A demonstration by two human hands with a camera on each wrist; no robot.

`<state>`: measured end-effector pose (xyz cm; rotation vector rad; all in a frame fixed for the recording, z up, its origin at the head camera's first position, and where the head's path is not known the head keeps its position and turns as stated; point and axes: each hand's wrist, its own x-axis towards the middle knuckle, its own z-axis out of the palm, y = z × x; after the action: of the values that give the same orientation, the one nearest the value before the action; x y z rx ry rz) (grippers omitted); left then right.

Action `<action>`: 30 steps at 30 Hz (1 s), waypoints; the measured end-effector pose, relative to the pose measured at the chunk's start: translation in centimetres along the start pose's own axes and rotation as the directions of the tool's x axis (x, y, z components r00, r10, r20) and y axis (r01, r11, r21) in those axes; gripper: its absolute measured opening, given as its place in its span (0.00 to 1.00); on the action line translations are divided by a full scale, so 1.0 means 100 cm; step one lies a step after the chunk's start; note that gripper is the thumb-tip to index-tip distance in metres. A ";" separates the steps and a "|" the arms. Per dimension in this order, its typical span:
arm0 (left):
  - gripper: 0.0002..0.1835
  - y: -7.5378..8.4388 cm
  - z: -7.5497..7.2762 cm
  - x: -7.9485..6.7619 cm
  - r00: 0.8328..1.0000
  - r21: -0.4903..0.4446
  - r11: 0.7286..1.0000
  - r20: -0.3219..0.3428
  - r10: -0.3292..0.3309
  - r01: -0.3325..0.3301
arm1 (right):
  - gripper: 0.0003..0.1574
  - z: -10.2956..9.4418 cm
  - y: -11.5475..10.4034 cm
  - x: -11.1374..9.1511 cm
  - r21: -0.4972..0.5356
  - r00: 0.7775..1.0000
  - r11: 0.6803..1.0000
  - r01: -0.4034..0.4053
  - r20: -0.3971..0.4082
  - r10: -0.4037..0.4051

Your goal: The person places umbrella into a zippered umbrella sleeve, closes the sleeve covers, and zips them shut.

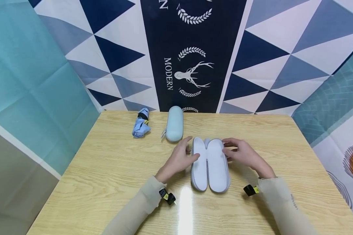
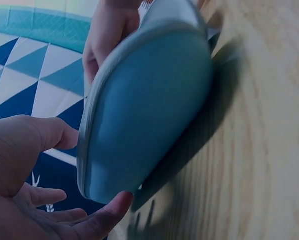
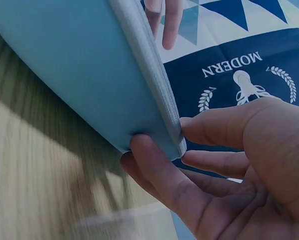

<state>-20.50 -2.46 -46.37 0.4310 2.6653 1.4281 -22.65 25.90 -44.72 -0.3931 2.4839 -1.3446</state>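
Observation:
A light blue glasses case (image 1: 217, 166) lies spread on the table, its two pale-lined halves side by side. At its right half, my right hand (image 1: 243, 154) pinches the rim; in the right wrist view the thumb (image 3: 209, 127) is at the zip edge and a finger (image 3: 157, 160) presses the blue outer shell. Around the left half my left hand (image 1: 180, 158) is spread, thumb over the rim in the head view. The left wrist view shows its fingers loosely extended, one fingertip (image 2: 122, 200) right at the end of the blue shell (image 2: 149, 110).
Behind the left hand lies a closed light blue case (image 1: 175, 124) with a small strap. Farther left is a folded blue umbrella (image 1: 141, 123). The wooden table (image 1: 111, 182) ends at a patterned cloth backdrop (image 1: 191, 39), with teal sheeting (image 1: 32, 75) along the left.

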 end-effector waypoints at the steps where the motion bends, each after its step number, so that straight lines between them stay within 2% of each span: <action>1: 0.42 -0.001 -0.001 0.001 1.000 -0.005 1.000 -0.007 -0.002 0.002 | 0.32 0.001 0.000 0.000 0.002 1.000 1.000 -0.008 0.006 0.008; 11: 0.36 -0.006 -0.015 0.005 0.999 -0.065 0.998 -0.032 -0.025 0.023 | 0.32 0.013 -0.009 0.000 0.053 0.999 0.998 0.019 0.043 -0.022; 20: 0.29 -0.009 -0.020 0.005 0.999 -0.041 0.999 -0.031 -0.021 0.020 | 0.31 0.024 -0.012 -0.003 0.088 0.998 0.996 0.028 0.054 -0.033; 30: 0.24 -0.011 -0.024 0.005 1.000 -0.039 0.999 0.000 -0.027 0.027 | 0.31 0.029 -0.014 -0.002 0.091 0.998 0.996 0.024 0.060 -0.029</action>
<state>-21.72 -4.80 -45.89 0.3897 2.6283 1.4699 -21.22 23.07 -45.02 -0.4417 2.3666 -1.4273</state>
